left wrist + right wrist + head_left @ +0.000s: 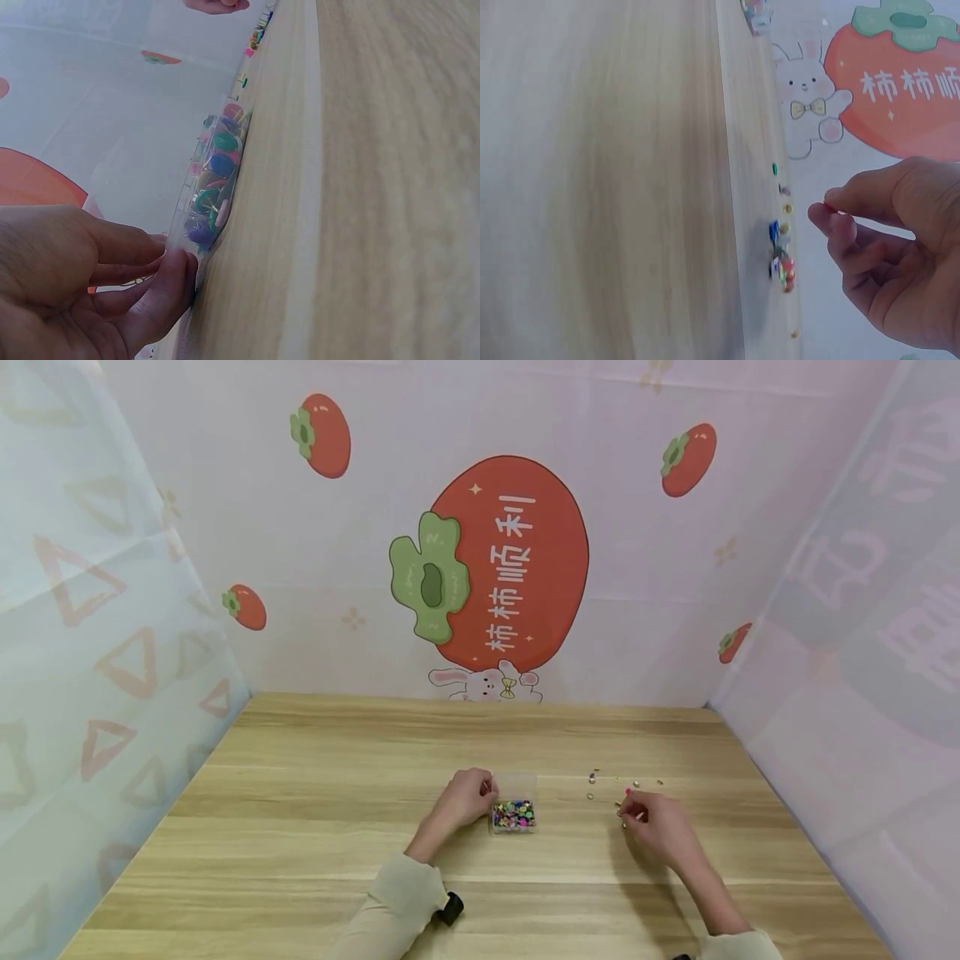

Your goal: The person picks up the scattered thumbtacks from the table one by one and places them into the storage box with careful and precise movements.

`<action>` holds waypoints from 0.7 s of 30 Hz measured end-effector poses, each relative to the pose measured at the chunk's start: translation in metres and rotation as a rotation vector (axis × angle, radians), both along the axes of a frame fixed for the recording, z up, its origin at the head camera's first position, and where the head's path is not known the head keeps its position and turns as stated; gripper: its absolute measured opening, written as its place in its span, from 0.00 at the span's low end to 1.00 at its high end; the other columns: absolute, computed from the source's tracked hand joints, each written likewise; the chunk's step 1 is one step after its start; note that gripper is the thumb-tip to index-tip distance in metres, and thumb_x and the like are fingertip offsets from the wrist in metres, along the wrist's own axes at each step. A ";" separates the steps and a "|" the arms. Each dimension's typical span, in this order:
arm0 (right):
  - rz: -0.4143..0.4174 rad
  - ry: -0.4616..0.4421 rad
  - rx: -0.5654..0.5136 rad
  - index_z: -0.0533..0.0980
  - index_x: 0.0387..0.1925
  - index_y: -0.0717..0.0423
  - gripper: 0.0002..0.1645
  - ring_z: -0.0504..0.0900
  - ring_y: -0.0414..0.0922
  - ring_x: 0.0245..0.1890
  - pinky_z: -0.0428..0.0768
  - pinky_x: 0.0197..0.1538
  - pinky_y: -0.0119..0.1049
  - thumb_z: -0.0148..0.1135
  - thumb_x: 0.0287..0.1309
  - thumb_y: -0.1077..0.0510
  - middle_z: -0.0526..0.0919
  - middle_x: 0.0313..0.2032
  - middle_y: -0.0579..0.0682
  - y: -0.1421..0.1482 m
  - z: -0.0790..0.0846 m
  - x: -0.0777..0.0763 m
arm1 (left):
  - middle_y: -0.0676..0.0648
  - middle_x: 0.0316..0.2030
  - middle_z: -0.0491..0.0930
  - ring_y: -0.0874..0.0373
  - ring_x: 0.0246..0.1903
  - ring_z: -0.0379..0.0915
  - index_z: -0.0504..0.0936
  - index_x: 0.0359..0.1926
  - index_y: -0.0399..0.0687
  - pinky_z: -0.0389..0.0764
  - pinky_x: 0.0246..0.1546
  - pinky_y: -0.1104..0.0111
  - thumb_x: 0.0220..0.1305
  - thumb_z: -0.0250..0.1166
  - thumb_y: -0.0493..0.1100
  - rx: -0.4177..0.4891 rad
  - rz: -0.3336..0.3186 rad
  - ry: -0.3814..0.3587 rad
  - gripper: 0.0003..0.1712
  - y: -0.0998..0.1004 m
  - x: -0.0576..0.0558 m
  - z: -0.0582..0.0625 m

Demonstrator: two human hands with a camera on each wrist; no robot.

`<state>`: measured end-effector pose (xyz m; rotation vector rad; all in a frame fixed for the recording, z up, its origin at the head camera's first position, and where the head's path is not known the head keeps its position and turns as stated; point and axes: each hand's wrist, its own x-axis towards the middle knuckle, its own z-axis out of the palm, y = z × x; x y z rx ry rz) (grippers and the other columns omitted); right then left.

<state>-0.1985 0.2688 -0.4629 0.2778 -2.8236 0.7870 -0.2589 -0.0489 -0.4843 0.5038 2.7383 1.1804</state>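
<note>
A small clear plastic box [513,828] filled with multicoloured thumbtacks [517,812] rests on the table, its clear lid [516,785] raised at the back. My left hand [463,797] grips the left side of this box. In the left wrist view, thumb and fingers pinch the end of the box [180,214], and round tack heads show through its wall. To the right, my right hand [660,827] is lifted over loose thumbtacks [592,779]. Its thumb and forefinger pinch a small red thumbtack [829,205], mostly hidden by the fingertips.
Several more loose tacks [784,270] lie scattered near the right hand, in blue, green, red and gold. The wood-grain table [337,777] meets a printed cloth backdrop [637,610] at the back, with cloth walls [97,610] on both sides.
</note>
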 end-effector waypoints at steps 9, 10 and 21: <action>-0.011 -0.021 -0.030 0.79 0.26 0.51 0.08 0.75 0.35 0.26 0.74 0.33 0.29 0.65 0.51 0.68 0.83 0.25 0.43 -0.020 0.000 -0.004 | 0.50 0.24 0.78 0.60 0.23 0.70 0.81 0.30 0.42 0.71 0.24 0.72 0.65 0.63 0.35 0.015 0.003 -0.004 0.06 0.000 0.001 0.001; -0.008 -0.018 -0.034 0.79 0.26 0.51 0.08 0.75 0.35 0.27 0.74 0.33 0.29 0.65 0.51 0.67 0.83 0.25 0.43 -0.023 -0.001 -0.005 | 0.50 0.24 0.78 0.61 0.23 0.70 0.81 0.30 0.42 0.71 0.24 0.72 0.65 0.63 0.35 0.015 0.004 -0.004 0.06 0.000 0.001 0.001; 0.029 -0.004 -0.087 0.78 0.26 0.53 0.08 0.77 0.34 0.26 0.76 0.33 0.28 0.67 0.50 0.68 0.84 0.25 0.44 -0.050 -0.005 -0.011 | 0.51 0.24 0.78 0.61 0.23 0.69 0.81 0.29 0.42 0.70 0.23 0.73 0.66 0.62 0.35 0.013 0.006 -0.002 0.07 0.000 0.002 0.000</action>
